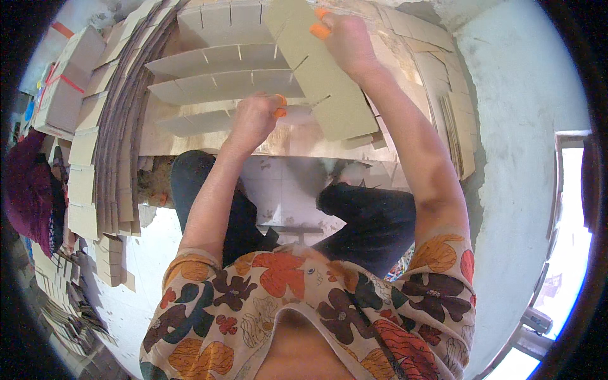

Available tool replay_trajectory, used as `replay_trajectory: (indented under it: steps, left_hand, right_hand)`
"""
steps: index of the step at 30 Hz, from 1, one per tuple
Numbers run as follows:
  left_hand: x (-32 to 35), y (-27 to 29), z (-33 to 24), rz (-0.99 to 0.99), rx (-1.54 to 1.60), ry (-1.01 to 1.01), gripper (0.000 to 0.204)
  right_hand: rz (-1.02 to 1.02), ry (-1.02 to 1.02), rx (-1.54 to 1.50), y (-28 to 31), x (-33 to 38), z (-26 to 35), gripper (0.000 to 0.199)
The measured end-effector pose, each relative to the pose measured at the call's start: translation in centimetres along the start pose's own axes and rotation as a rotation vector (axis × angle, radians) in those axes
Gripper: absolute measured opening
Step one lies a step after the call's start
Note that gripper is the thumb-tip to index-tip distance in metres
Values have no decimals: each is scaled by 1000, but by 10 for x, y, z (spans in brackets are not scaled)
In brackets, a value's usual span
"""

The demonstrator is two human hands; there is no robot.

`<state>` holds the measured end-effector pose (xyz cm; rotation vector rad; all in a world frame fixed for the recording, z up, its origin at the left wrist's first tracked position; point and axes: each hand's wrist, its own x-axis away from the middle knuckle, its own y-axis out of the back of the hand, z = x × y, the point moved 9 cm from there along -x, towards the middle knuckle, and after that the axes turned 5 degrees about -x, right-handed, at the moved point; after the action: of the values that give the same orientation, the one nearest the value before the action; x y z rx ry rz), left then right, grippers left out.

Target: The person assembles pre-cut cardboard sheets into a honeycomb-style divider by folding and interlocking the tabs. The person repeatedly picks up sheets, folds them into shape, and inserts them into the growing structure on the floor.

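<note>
My right hand [348,47], with orange covers on its fingertips, is closed on the far part of a slotted cardboard strip [316,76]. That strip slants over the right ends of several upright slotted strips. My left hand [255,120], also with orange on a fingertip, is closed at the nearest upright cardboard strip [199,122]; its grip is partly hidden. Behind it stand a second upright strip [221,84] and a third [215,60], roughly parallel, on the wooden board [285,147].
Tall stacks of slotted cardboard [107,145] line the left side. More cardboard pieces [459,126] lie at the right, by the wall [519,158]. A white box [68,82] with red tape stands at far left, near a person in purple [31,196].
</note>
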<state>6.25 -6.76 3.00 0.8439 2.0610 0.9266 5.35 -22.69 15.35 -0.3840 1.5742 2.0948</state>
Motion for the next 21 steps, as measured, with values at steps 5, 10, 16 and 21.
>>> replay_trajectory:
  steps: [5, 10, 16, 21]
  left_hand:
    - [-1, -2, -3, -2, -20, -10, 17]
    - [-5, -4, -11, 19, -17, 13, 15]
    - [-8, -12, 1, 8, -39, 15, 15]
    - [-9, -9, 2, 19, -48, 25, 14]
  right_hand:
    - [125, 34, -62, -31, 5, 5, 22]
    - [232, 35, -10, -74, 14, -3, 20]
    - [364, 6, -19, -62, 11, 20, 19]
    - [560, -113, 36, -1, 54, 41, 21]
